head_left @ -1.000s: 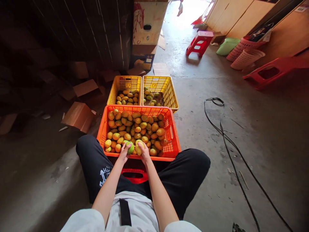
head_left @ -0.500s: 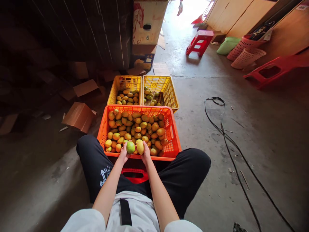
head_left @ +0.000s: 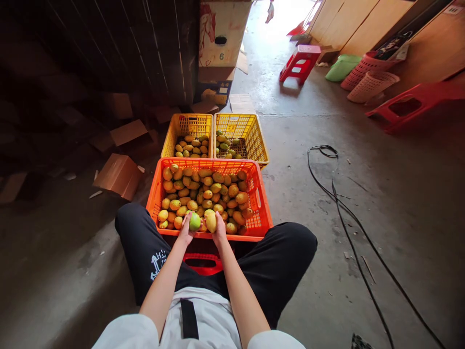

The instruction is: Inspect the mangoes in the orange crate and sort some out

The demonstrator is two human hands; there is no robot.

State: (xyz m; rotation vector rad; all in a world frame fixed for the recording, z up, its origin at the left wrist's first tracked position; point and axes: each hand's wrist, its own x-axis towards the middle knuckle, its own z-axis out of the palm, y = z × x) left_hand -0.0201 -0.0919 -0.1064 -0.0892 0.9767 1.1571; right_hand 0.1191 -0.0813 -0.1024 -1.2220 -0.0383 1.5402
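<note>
1. "6" [head_left: 221, 56] is printed on the tall carton [head_left: 235, 41], below its dark hole.
2. White lettering [head_left: 157, 261] is printed on the left black trouser leg [head_left: 136, 237]; "H" is legible, remainder unclear.
3. Unreadable: yellow mark [head_left: 230, 128] on the right yellow crate [head_left: 260, 140]; white label [head_left: 223, 90] on the blue box [head_left: 214, 93].

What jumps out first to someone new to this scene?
Probably the bright orange crate at the centre, just ahead of the person, with its heap of fruit. Over its near side, the left grip holds a bright green fruit beside a yellow fruit in the right grip. Behind it sit two yellow crates, and a red stool stands farther off to the right.
</note>
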